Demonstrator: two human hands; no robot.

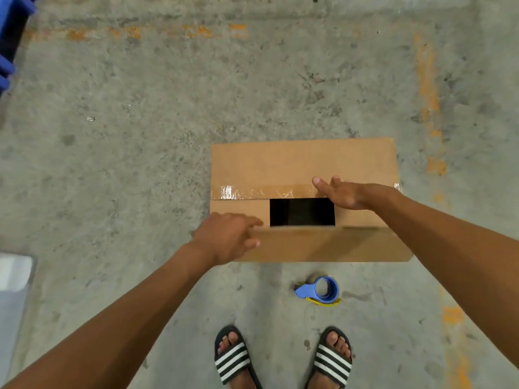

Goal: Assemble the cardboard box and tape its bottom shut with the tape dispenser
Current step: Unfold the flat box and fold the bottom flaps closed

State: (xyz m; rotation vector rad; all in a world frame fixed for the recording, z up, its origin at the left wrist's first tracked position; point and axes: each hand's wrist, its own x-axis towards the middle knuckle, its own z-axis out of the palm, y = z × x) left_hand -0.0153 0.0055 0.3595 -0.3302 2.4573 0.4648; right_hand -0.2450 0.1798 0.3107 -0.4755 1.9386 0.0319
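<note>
The brown cardboard box (303, 164) sits flaps-up so my flat, empty right hand (341, 193) presses the far taped flap while my left hand (229, 238) pinches the near flap to fold it over.

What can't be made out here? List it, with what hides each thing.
All in the head view:
- Inside of the cardboard box: only a black gap shows between the flaps.
- Tape under the right hand: the hand covers that stretch.
- Left hand fingertips on the near flap: blurred, grip unclear.
- Blue tape dispenser: too small to see the tape left.
- Blue object: cut off by the left edge.
</note>
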